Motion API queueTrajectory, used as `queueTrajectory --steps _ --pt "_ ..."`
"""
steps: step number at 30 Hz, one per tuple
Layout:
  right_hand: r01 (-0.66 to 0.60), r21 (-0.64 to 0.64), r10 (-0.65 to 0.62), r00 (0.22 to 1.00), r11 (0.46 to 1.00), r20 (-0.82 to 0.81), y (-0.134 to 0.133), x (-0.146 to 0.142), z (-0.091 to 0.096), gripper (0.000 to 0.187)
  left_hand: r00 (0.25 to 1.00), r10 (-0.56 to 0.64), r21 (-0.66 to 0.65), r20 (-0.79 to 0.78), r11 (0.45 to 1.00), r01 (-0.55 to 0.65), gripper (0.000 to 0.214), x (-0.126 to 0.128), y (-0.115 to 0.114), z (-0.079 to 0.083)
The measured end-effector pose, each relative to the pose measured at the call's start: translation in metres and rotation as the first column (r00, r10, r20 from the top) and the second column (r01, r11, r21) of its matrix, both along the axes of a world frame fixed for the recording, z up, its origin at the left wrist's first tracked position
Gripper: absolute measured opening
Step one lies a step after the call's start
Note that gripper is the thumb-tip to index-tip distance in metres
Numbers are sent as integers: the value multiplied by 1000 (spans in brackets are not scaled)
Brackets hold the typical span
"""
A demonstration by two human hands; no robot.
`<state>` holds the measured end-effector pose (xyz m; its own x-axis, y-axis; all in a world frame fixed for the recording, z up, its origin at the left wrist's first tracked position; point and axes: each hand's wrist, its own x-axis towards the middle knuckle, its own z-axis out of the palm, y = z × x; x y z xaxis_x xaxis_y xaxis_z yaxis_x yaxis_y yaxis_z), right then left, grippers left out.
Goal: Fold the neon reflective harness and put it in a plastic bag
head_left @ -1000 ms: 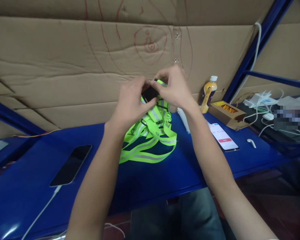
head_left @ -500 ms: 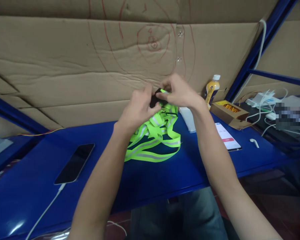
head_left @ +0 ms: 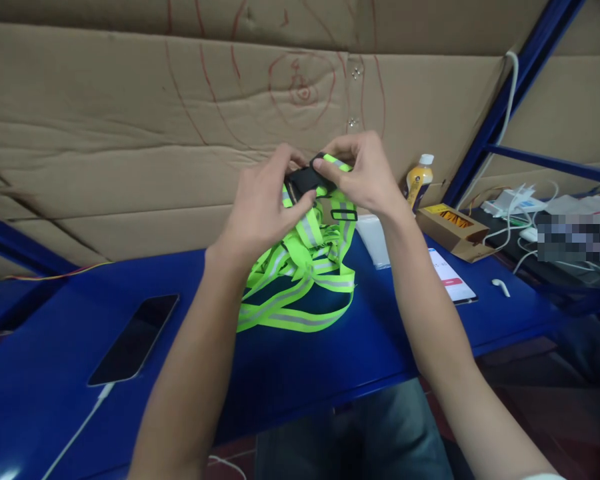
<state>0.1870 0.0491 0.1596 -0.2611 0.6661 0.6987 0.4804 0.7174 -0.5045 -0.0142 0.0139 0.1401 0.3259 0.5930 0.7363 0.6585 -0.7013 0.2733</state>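
Note:
Above the blue table my two hands hold up a black plastic buckle on a neon-green reflective strap vest. My left hand pinches the buckle's left side with thumb and fingers. On the right side, my right hand grips the buckle and the green strap end that feeds into it. Most of the vest hangs down from the buckle and piles on the table. A small black slider dangles on one strap.
A dark phone on a white cable lies at the left. On the right are a lit phone, a white earbud, a yellow drink bottle, a brown box and a tangle of white chargers. Cardboard walls the back.
Both hands have lifted the buckle a little higher than half a second ago, and more of the black buckle shows between the fingers. The vest hangs straighter.

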Motion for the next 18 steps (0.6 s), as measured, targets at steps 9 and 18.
queueTrajectory --steps 9,18 --pt "115 64 -124 979 991 165 -7 -13 -1 18 984 178 16 -3 984 -178 19 16 0 -9" --pt "57 13 -57 998 998 24 0 -4 3 19 997 16 11 77 1000 -17 24 8 10 -13"
